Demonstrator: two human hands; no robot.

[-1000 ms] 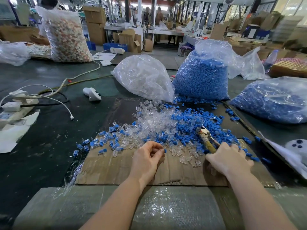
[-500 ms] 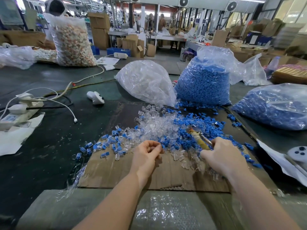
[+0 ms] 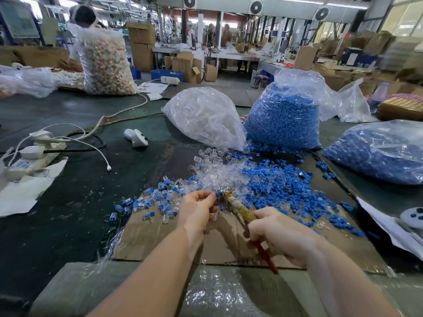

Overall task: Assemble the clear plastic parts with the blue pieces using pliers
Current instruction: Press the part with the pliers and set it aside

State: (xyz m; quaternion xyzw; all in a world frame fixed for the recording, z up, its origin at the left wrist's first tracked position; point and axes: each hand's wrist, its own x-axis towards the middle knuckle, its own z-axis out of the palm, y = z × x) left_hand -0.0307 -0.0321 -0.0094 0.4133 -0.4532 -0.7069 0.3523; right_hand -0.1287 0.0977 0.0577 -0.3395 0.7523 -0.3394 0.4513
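Factory floor, dark table (image 3: 68, 202) with a cardboard sheet (image 3: 146, 236) as the work pad. Loose pile of clear parts (image 3: 219, 175) and blue pieces (image 3: 281, 186) sits on the far half of the cardboard; finished blue-in-clear units (image 3: 146, 203) are scattered to its left. Bulk bags behind: clear bag (image 3: 203, 117), blue bag (image 3: 283, 120).

Left hand (image 3: 196, 209) has fingers curled, pinching a small blue piece (image 3: 217, 195) at the fingertips; whether a clear part is already on it can't be made out. Right hand (image 3: 281, 234) is wrapped round the pliers (image 3: 240, 209) handles. Long axis of the pliers runs from lower right up to upper left, nose pointing straight at the left fingertips and just about touching the piece. Jaw opening is too small to read.

Judgement: press step in hand. Piece lies just left of the nose, so the right hand only needs to squeeze; risk is nipping a fingertip.
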